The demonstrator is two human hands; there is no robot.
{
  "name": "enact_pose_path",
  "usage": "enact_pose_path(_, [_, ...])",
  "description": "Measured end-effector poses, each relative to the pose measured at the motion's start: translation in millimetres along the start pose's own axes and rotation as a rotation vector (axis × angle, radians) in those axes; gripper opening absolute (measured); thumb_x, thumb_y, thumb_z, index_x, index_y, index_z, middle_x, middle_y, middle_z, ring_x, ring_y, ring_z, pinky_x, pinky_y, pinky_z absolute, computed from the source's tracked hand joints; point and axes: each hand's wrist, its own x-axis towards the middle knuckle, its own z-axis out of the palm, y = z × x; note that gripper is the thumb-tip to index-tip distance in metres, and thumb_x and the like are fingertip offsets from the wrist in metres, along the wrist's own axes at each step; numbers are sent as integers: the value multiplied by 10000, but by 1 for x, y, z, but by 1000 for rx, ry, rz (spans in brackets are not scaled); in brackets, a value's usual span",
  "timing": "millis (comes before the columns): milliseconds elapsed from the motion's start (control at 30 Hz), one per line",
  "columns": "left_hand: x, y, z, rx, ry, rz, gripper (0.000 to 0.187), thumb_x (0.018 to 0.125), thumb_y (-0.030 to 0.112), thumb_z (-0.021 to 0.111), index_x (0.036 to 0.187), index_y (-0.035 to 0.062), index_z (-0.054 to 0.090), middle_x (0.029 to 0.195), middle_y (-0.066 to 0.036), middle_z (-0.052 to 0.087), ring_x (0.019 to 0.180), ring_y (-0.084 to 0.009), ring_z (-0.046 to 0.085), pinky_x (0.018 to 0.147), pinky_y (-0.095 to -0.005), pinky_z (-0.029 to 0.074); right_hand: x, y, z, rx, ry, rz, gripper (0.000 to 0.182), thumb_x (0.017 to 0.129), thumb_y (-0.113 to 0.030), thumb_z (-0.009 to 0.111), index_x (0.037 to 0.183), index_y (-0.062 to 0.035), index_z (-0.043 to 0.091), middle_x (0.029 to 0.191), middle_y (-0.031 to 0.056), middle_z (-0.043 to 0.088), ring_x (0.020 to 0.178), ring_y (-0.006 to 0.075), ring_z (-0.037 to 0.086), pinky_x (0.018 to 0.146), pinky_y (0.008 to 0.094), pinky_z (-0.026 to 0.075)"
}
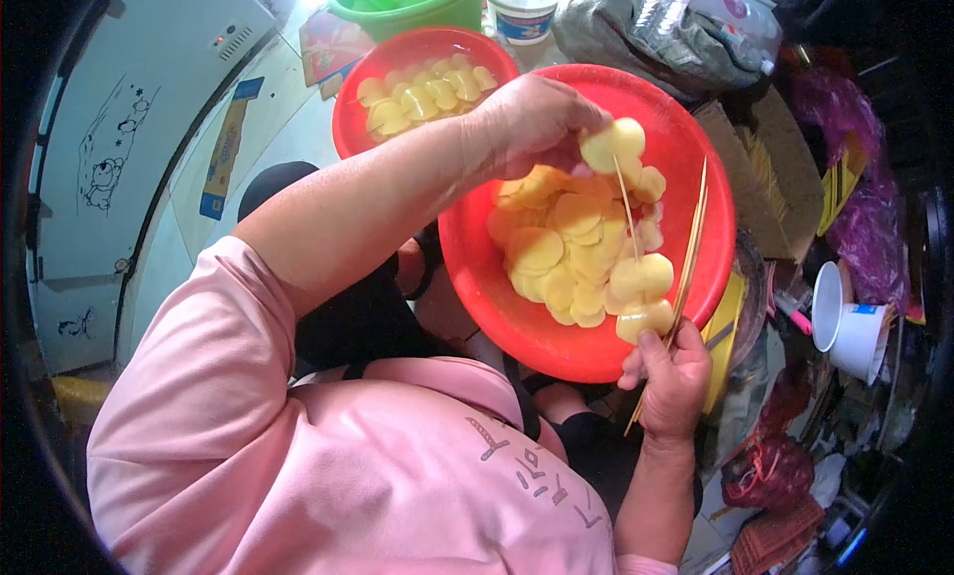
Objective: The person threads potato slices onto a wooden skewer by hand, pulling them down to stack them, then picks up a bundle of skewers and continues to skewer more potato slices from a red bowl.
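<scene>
My left hand pinches a round pale-yellow slice at the upper tip of a thin wooden skewer. Low on that skewer, several slices are threaded close together. My right hand is closed around the skewer's lower end and a bundle of bare skewers, its thumb against the lowest slice. Beneath both hands, a large red basin holds a heap of loose yellow slices.
Behind my left forearm, a smaller red basin holds threaded slices in liquid. A green tub and white bucket stand beyond. Right of the large basin are cardboard, a white container and purple plastic.
</scene>
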Motion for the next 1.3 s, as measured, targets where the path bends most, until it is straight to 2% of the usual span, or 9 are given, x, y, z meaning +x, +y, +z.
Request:
enact_pose_path(300, [-15, -25, 27, 200, -174, -162, 184, 841, 196, 647, 887, 20, 625, 789, -79, 645, 652, -164, 641, 588, -275, 550, 7, 0, 4, -11, -5, 12, 107, 881, -108, 569, 926, -12, 559, 628, 39, 569, 454, 93, 510, 431, 206, 419])
enact_pose_path(533, [-1, -28, 13, 280, -31, -21, 213, 895, 225, 567, 977, 33, 604, 872, -47, 627, 749, -163, 628, 655, -291, 522, 7, -1, 0, -4, 22, 3, 100, 894, -111, 548, 928, -18, 562, 636, 32, 563, 469, 91, 511, 444, 204, 436])
enact_pose_path(633, [15, -45, -6, 692, -79, 62, 247, 855, 266, 608, 989, 60, 607, 875, -75, 635, 745, -184, 631, 660, -312, 521, 7, -3, -1, 49, 33, -8, 113, 894, -114, 548, 957, -25, 574, 652, 22, 566, 492, 67, 508, 451, 191, 440])
enact_pose_path(700, [14, -59, -12, 1624, -406, 312, 292, 798, 303, 643, 996, 90, 609, 893, -111, 638, 761, -242, 639, 680, -355, 525, 7, -1, -3, 69, 17, -8, 141, 892, -122, 552, 991, -27, 581, 692, 11, 578, 527, 47, 510, 455, 185, 444])
enact_pose_path(767, [8, -75, -2, 1912, -378, 54, 314, 748, 305, 644, 977, 96, 603, 920, -131, 630, 850, -324, 627, 726, -416, 515, 7, -4, -6, 73, 6, 6, 146, 892, -124, 552, 997, -26, 581, 707, 11, 583, 539, 46, 515, 456, 186, 445])
enact_pose_path(800, [4, -84, -7, 1845, -314, 254, 290, 709, 267, 616, 954, 114, 642, 901, -115, 654, 867, -284, 645, 743, -396, 525, 7, -5, -7, 32, -28, 28, 152, 892, -125, 552, 1002, -25, 581, 721, 10, 588, 550, 46, 519, 457, 186, 447])
enact_pose_path(1000, [4, -84, -4, 1801, -348, 215, 220, 718, 262, 603, 868, 101, 615, 827, -135, 649, 810, -321, 637, 706, -427, 513, 5, -10, -5, 143, -36, -13, 139, 888, -116, 548, 989, -24, 577, 726, 17, 591, 545, 54, 521, 454, 199, 449])
enact_pose_path(1200, [2, -74, 5, 1893, -233, 232, 249, 789, 260, 518, 963, 132, 641, 822, -154, 652, 749, -340, 634, 670, -441, 511, 3, -4, -11, 93, -30, -12, 103, 870, -94, 553, 932, -14, 573, 661, 27, 575, 501, 82, 532, 448, 227, 452])
enact_pose_path(1300, [6, -73, -1, 1480, -179, 335, 272, 756, 253, 594, 977, 98, 619, 804, -187, 633, 773, -336, 627, 692, -410, 506, 4, -2, -9, 119, -59, 3, 125, 869, -87, 550, 965, -13, 581, 680, 23, 577, 522, 74, 530, 442, 223, 448])
